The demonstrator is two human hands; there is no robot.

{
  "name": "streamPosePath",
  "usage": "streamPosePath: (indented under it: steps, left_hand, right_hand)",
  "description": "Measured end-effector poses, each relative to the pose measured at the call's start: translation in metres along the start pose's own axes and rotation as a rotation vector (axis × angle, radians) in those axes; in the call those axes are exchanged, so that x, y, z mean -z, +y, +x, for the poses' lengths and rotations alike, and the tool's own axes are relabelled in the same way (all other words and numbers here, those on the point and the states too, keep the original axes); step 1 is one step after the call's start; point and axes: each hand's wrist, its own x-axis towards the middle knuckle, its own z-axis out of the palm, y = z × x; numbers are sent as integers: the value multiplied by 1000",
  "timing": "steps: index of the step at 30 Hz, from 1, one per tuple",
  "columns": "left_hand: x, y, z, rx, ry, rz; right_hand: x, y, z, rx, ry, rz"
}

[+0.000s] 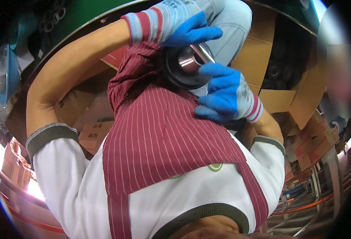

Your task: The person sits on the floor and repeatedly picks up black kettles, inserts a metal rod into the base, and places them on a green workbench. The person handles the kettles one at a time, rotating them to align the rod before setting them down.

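Observation:
A black round rubber-like part (pixel 171 65) with a wide rim lies over my lap, and a shiny metal tube (pixel 189 61) rises from its middle. My left hand (pixel 183 26), in a striped knit glove with blue coating, grips at the part's far side, its fingers close together over the tube; its thumb is hidden. At the near right side, my right hand (pixel 225 93), gloved alike, has its index finger against the tube's end and its other fingers curled in. Under the part are a maroon striped apron (pixel 159 131) and light blue trousers (pixel 231 26).
An open cardboard box (pixel 277 101) at the right holds several black round parts (pixel 281 65). Further cartons (pixel 91 131) stand at the left below my arm. A green table (pixel 84 14) edges the far side, with clear plastic bags (pixel 2 75) at far left.

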Motion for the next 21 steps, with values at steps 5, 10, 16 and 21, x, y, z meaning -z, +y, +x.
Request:
streamPosePath:
  steps: [5, 10, 16, 21]
  left_hand:
    - [-31, -37, 3, -123, -22, 76]
    - [-21, -43, 4, -217, -150, 25]
    - [-20, -50, 2, -443, -18, -96]
    - [-31, -49, 39, -682, 6, 74]
  right_hand:
    - [-2, -14, 13, -119, -98, -82]
    - [-3, -21, 25, -198, -131, -129]
    - [-10, -26, 33, -235, -60, -141]
    - [-24, -36, 32, -285, -62, -137]
